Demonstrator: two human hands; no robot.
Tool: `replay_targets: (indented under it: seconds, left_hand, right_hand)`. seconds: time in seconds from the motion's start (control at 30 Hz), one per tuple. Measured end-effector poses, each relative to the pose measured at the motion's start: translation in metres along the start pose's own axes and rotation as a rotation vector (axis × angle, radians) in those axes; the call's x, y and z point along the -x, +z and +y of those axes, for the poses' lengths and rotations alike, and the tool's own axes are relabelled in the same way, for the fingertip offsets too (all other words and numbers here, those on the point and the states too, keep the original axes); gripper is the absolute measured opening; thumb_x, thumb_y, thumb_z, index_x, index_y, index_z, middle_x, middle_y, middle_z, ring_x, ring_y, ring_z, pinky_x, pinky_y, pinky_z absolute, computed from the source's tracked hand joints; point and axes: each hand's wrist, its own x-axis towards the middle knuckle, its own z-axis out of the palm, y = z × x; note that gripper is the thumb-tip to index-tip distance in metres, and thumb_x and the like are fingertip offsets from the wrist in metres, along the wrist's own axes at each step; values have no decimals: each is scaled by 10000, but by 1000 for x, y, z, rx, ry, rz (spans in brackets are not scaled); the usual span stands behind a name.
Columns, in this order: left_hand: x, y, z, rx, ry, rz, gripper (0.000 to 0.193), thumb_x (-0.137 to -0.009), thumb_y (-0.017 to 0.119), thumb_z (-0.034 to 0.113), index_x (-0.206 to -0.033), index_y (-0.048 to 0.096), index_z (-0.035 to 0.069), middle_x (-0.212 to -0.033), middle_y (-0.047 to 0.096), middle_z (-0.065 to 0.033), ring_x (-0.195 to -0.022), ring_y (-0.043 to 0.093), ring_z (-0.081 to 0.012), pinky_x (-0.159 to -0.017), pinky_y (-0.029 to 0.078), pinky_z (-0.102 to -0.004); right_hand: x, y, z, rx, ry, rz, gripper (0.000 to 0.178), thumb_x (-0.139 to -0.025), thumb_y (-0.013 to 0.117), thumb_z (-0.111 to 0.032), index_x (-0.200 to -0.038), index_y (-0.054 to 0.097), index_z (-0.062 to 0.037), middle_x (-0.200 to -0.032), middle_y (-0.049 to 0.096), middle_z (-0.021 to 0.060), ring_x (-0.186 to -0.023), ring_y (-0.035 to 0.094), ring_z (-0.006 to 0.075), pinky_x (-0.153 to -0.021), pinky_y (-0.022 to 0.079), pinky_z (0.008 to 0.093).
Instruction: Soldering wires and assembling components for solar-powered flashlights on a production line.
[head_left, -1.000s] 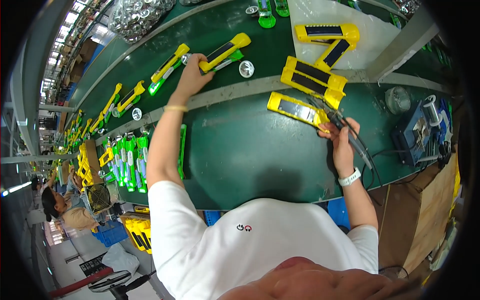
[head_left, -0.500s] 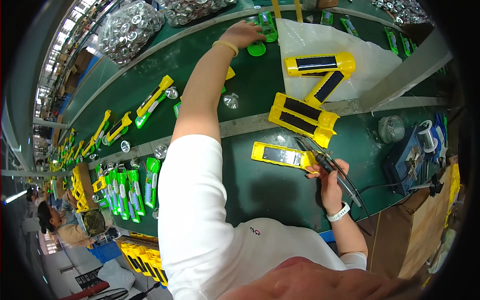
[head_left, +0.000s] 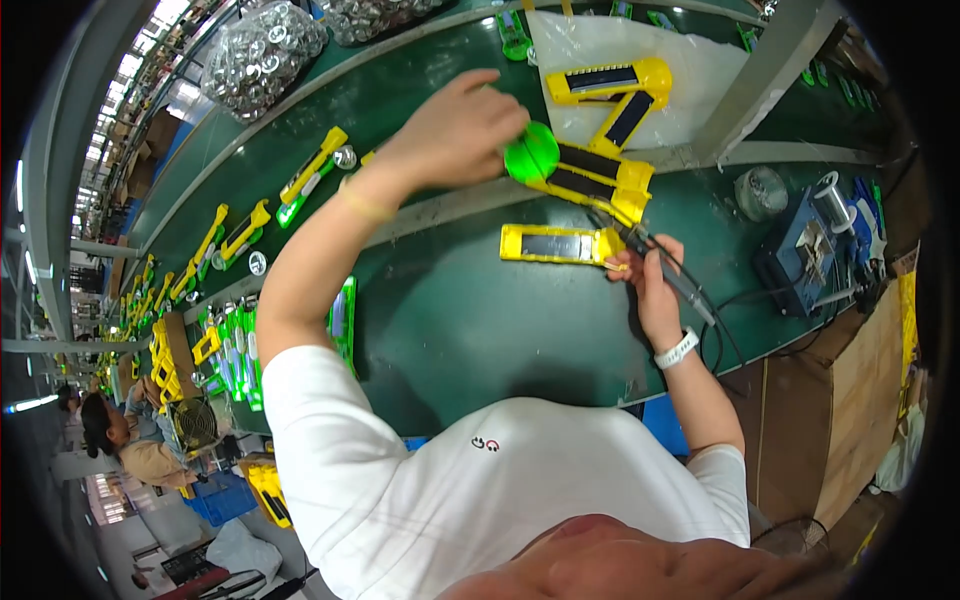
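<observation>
My left hand [head_left: 465, 130] is closed on a green plastic lamp housing [head_left: 532, 155], held above the bench's metal rail. Its round end sticks out past my fingers; the rest is hidden. At the right, my right hand [head_left: 655, 285] is wrapped round a soldering iron [head_left: 688, 292] with a dark handle and a cable. The fingertips of that hand are at the end of a yellow housing [head_left: 560, 244] with a dark solar panel, lying on the green bench. Just beyond it, more yellow housings [head_left: 632, 190] are stacked, partly behind the green piece.
A solder spool [head_left: 832, 200] stands by a blue soldering station [head_left: 800, 255] and a clear jar [head_left: 762, 193]. White sheeting [head_left: 690, 90] carries yellow housings. Green housings [head_left: 240, 345] stand in rows at left. Bagged reflectors [head_left: 262, 60] lie far left; a post [head_left: 770, 80] rises at right.
My left hand has come back from the far side with a green housing. The view has shifted; my right hand still holds the soldering iron by the yellow housing.
</observation>
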Motion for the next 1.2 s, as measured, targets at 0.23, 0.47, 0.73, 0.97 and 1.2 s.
replay_targets:
  seconds: [0.23, 0.47, 0.73, 0.97, 1.2]
  left_hand:
    - [65, 17, 204, 192, -333, -264, 269, -583, 655, 202, -752, 525, 39, -648, 491, -75, -645, 525, -250, -722, 390, -362]
    - [118, -6, 218, 271, -662, 98, 479, -699, 689, 117, -1146, 534, 43, -949, 587, -111, -882, 556, -277, -836, 416, -396]
    - [180, 12, 236, 262, -802, 67, 495, -706, 679, 66, -1167, 498, 55, -1192, 502, -134, -1069, 496, -329, -882, 410, -413]
    - [150, 17, 229, 209, -719, 20, 503, -692, 729, 210, -1158, 569, 113, -1175, 516, -107, -1128, 455, -310, -909, 392, -427]
    - [162, 23, 216, 85, -579, 37, 422, -701, 710, 146, -1108, 603, 119, -1039, 574, -57, -974, 548, -236, -852, 432, -390]
  right_hand:
    - [7, 29, -13, -56, 117, -141, 299, -976, 399, -252, -1169, 299, -47, -927, 599, 144, -831, 631, 204, -715, 520, 284]
    - [18, 11, -13, 263, -48, -45, 249, -992, 347, -282, -1135, 408, -87, -927, 617, 92, -704, 481, 90, -696, 402, 220]
    - [62, -14, -18, -264, -159, 266, 266, -969, 407, -319, -1068, 459, -78, -837, 536, 106, -696, 486, 160, -550, 359, 237]
    - [81, -12, -15, -256, -202, 270, 278, -955, 432, -304, -1069, 437, -51, -802, 529, 113, -653, 495, 164, -558, 384, 241]
    - [86, -9, -22, -214, -236, 214, 259, -942, 462, -277, -1070, 422, -55, -809, 539, 129, -634, 504, 164, -523, 391, 231]
